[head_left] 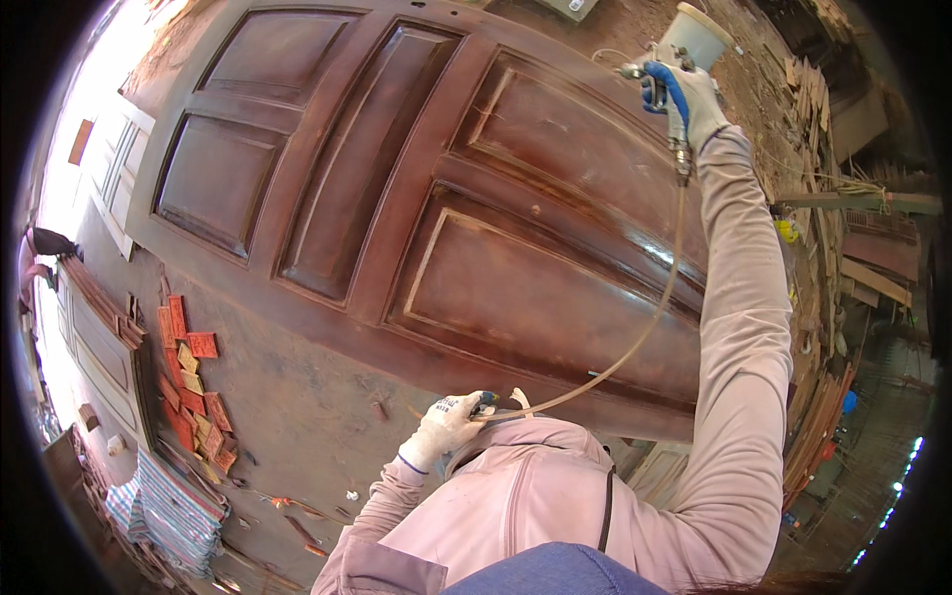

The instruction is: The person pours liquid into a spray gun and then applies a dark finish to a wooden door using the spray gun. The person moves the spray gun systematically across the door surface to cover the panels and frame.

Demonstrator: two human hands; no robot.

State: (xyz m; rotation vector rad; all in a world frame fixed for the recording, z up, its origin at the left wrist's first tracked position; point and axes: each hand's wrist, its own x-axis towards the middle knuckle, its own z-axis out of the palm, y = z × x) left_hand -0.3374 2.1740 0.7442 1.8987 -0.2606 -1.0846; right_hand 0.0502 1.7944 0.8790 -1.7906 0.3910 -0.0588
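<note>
My right hand (684, 97), in a white glove with blue palm, is wrapped round the handle of a spray gun (666, 74) with a pale cup on top. My right arm reaches out over the far right edge of a panelled wooden door (337, 164), reddish brown and glossy in places. From the base of the gun a clear hose (650, 332) curves down and across to my left hand (448, 428). That hand, also gloved, is closed on the hose close to my chest. The door lies before me, its frame greyer at the far left end.
Red and yellow blocks (193, 382) lie left on the floor, near a striped cloth (178, 511). Further left stand other door panels (99, 347), with another person (40, 258) at the edge. Scrap wood (818, 288) lines the right side, along with a projecting beam (863, 202).
</note>
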